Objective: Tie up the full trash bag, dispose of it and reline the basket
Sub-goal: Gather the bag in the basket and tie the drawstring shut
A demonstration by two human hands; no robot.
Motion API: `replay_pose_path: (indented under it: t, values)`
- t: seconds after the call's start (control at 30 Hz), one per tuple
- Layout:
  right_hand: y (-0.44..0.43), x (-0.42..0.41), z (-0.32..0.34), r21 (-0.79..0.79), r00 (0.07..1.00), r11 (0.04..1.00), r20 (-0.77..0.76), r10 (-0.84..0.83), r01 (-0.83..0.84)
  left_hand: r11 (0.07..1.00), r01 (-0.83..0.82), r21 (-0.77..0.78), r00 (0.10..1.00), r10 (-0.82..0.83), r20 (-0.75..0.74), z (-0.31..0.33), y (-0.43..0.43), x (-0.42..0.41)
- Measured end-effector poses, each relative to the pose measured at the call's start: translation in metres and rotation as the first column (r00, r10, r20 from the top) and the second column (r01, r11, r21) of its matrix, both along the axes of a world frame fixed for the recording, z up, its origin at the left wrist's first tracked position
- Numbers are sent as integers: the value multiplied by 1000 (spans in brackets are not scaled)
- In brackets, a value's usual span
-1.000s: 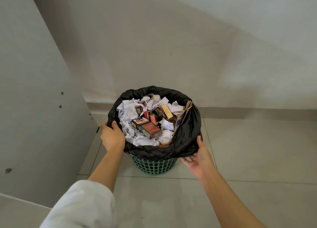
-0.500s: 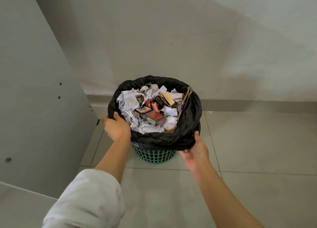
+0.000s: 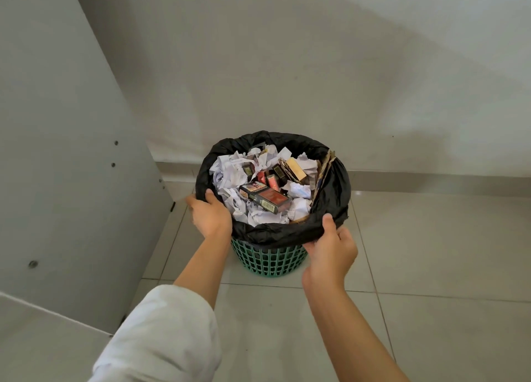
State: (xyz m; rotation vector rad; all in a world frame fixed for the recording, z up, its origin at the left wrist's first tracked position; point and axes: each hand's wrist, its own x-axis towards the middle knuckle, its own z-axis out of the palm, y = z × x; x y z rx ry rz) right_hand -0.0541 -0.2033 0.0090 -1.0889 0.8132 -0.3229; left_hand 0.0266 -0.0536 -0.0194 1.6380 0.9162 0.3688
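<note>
On the tiled floor [image 3: 431, 252] by the wall [image 3: 287, 65], the green basket [image 3: 270, 259] is standing upright, lined with the black trash bag [image 3: 334, 189], rim folding over the basket's top, paper [image 3: 227, 174] and cartons [image 3: 267, 199] filling it to the brim. Step in hand is looking like freeing the rim ahead of tying: left grip [image 3: 211, 213] is curling round the near-left edge, thumb inside; right grip [image 3: 330, 250] is pinching the near-right overhang, thumb on top. Next move is likely calling for peeling the rim up all round and gathering it, keeping clear of the cardboard [image 3: 324, 170] poking up at right.
</note>
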Motion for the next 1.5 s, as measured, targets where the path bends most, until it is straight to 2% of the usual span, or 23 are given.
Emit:
replay_pose_path:
  t: [0.07, 0.13, 0.23, 0.3, 0.4, 0.5, 0.63, 0.8, 0.87, 0.93, 1.0, 1.07, 1.13, 1.33, 1.5]
  values:
    - [4, 6, 3, -58, 998, 998, 60, 22, -18, 996, 55, -71, 998, -56, -24, 2, 1, 2]
    - [8, 11, 3, -149, 992, 986, 96, 87, -72, 971, 125, -205, 990, -135, -34, 2, 4, 1]
    - [14, 11, 0, -339, 983, 933, 92, 159, -119, 885, 209, -415, 974, -226, 9, 3, 13, -12]
    - [16, 5, -2, -364, 988, 925, 64, 138, -105, 809, 267, -524, 960, -273, 68, 3, 21, -20]
    - [24, -11, -14, -247, 992, 961, 3, 127, -122, 742, 332, -582, 938, -322, 125, 1, 30, -25]
    - [36, -21, -22, -122, 969, 963, -82, 233, -241, 727, 354, -588, 931, -335, 145, -1, 30, -25]
    - [39, -9, -2, 29, 932, 932, 25, 361, -362, 750, 337, -569, 929, -362, 72, 3, 32, -24]
    - [31, 2, 16, -57, 900, 903, 79, 429, -425, 672, 315, -671, 932, -352, 85, 3, 39, -20]
    - [26, -1, 10, -33, 916, 920, 76, 393, -392, 642, 324, -695, 931, -346, 114, 2, 39, -20]
    - [19, -9, -4, 91, 973, 969, 24, 230, -231, 628, 329, -705, 931, -342, 130, 0, 38, -20]
    - [13, -13, -20, 220, 991, 970, -50, 120, -106, 630, 326, -705, 936, -320, 147, -2, 37, -20]
    - [12, -10, -24, 386, 985, 912, -37, 169, -142, 655, 330, -679, 938, -306, 162, -5, 36, -18]
    - [11, -2, -18, 480, 978, 857, 7, 211, -188, 683, 340, -646, 938, -298, 178, -6, 33, -17]
    - [13, 5, -7, 530, 982, 829, 54, 179, -180, 713, 335, -616, 942, -264, 207, -8, 26, -16]
    - [20, -4, -18, 549, 994, 830, 82, 66, -100, 729, 335, -597, 942, -252, 221, -8, 24, -15]
